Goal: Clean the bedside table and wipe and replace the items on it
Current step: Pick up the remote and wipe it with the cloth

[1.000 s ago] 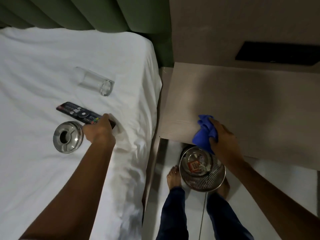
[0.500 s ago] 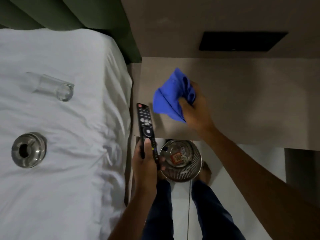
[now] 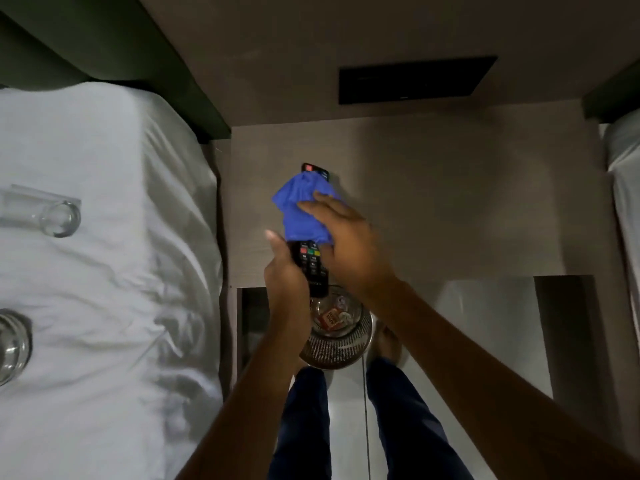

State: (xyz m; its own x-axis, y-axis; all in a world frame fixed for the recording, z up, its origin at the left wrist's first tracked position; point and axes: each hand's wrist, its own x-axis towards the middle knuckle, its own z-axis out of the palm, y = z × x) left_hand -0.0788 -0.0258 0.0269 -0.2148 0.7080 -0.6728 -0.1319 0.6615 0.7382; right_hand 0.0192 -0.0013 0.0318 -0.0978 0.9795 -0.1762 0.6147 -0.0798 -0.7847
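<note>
Over the bedside table point(image 3: 450, 209), my left hand point(image 3: 285, 271) grips the lower end of a black remote control point(image 3: 311, 265). My right hand point(image 3: 346, 244) presses a blue cloth point(image 3: 301, 209) onto the remote's middle, hiding most of its buttons; only its top end and the coloured lower keys show. A clear drinking glass point(image 3: 52, 213) lies on its side on the white bed point(image 3: 104, 306) at the left. A round metal ashtray point(image 3: 12, 344) rests on the sheet at the left edge, partly cut off.
A metal mesh waste bin point(image 3: 341, 344) with a wrapper inside stands on the floor below the table's front edge, between my feet. A dark panel point(image 3: 412, 79) is set in the wall behind the table. A green headboard point(image 3: 104, 39) rises behind the bed.
My left hand lifted the remote off the bed and carried it right, over the table. My right hand brought the cloth from the table's front edge onto the remote. The view shifted right.
</note>
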